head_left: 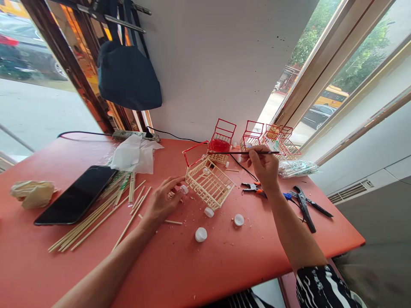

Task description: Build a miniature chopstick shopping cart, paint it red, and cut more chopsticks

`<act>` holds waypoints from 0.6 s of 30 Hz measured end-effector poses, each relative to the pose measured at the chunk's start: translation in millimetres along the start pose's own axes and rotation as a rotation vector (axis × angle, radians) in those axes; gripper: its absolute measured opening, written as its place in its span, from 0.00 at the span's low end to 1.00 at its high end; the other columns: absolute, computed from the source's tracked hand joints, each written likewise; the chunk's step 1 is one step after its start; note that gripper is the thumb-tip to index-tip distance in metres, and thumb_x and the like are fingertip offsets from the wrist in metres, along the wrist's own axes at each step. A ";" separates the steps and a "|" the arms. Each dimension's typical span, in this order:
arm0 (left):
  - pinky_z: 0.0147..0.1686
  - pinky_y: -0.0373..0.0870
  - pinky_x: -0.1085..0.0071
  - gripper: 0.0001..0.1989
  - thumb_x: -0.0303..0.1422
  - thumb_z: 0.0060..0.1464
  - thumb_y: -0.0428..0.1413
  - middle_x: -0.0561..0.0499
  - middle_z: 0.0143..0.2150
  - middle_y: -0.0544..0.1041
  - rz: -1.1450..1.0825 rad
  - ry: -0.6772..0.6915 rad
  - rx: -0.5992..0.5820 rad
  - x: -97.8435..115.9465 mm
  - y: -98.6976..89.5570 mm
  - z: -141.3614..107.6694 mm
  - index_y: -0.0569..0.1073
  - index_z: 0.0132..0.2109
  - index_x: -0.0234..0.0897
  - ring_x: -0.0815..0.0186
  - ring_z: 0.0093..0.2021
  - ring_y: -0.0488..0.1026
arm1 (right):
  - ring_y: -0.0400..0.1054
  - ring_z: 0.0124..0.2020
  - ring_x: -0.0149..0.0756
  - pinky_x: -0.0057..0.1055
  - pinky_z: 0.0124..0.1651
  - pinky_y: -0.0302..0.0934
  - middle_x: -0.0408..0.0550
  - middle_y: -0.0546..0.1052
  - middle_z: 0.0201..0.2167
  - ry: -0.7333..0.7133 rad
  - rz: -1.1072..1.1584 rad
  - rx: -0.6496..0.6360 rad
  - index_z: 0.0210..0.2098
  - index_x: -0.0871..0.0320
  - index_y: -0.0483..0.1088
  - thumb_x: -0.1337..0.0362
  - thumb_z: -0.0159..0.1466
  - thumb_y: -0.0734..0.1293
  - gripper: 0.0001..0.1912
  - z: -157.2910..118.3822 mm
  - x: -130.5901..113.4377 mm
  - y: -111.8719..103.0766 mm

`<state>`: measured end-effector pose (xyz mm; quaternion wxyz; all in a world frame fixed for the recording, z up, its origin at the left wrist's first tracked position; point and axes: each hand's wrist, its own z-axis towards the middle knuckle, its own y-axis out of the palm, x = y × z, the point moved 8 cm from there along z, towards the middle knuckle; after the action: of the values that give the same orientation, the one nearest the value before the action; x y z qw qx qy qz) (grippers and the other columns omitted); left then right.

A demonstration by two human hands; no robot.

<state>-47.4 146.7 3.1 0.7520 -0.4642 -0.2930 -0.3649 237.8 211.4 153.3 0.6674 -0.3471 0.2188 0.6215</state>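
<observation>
My right hand (263, 166) grips a thin dark paintbrush (237, 152) near its rear end. The brush points left, its tip by the red-painted handle frame (195, 154) of a small cart made of wooden sticks (210, 182). The basket of the cart is bare wood and lies tilted, with white bottle-cap wheels. My left hand (165, 199) is at the cart's left side, fingertips at its corner and beside a white cap wheel (184, 189). Behind the cart is a red dish (219, 145) of what looks like paint.
Red-painted stick carts (252, 134) stand at the back. Pliers (303, 209) and cutters (252, 187) lie right. Loose caps (201, 234) are in front. At left are wooden sticks (93, 218), a black tablet (77, 194), white tissue (135, 154) and crumpled paper (32, 193).
</observation>
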 end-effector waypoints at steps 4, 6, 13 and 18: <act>0.48 0.77 0.64 0.20 0.41 0.61 0.55 0.47 0.52 0.81 0.007 -0.012 -0.006 -0.9 0.1 -0.6 0.80 0.56 0.41 0.62 0.39 0.80 | 0.77 0.28 0.32 0.27 0.27 0.69 0.46 0.82 0.30 -0.009 0.025 -0.025 0.38 0.57 0.74 0.53 0.70 0.70 0.13 -8.1 -7.3 8.5; 0.49 0.77 0.63 0.20 0.41 0.61 0.55 0.47 0.52 0.81 0.012 -0.011 -0.004 -2.0 0.0 -0.9 0.79 0.56 0.41 0.62 0.40 0.80 | 0.77 0.27 0.32 0.27 0.26 0.69 0.46 0.82 0.29 0.011 0.050 -0.043 0.38 0.57 0.73 0.52 0.71 0.69 0.14 -11.8 -6.1 15.3; 0.49 0.77 0.63 0.20 0.40 0.61 0.54 0.47 0.52 0.81 0.010 0.001 -0.014 -2.0 0.5 -0.6 0.79 0.56 0.40 0.62 0.40 0.80 | 0.78 0.24 0.33 0.25 0.23 0.68 0.44 0.83 0.27 0.081 0.082 0.084 0.37 0.55 0.71 0.48 0.68 0.71 0.17 -10.2 12.2 9.8; 0.48 0.77 0.64 0.20 0.40 0.61 0.54 0.47 0.53 0.81 0.005 0.001 -0.014 -1.3 0.6 -0.5 0.79 0.56 0.41 0.63 0.39 0.80 | 0.78 0.23 0.34 0.25 0.21 0.69 0.44 0.82 0.25 0.173 0.148 0.148 0.34 0.55 0.69 0.44 0.65 0.73 0.21 -7.5 22.9 8.5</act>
<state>-47.6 146.8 1.5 0.7499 -0.4698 -0.2888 -0.3654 233.6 221.3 130.1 0.6223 -0.3320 0.3457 0.6189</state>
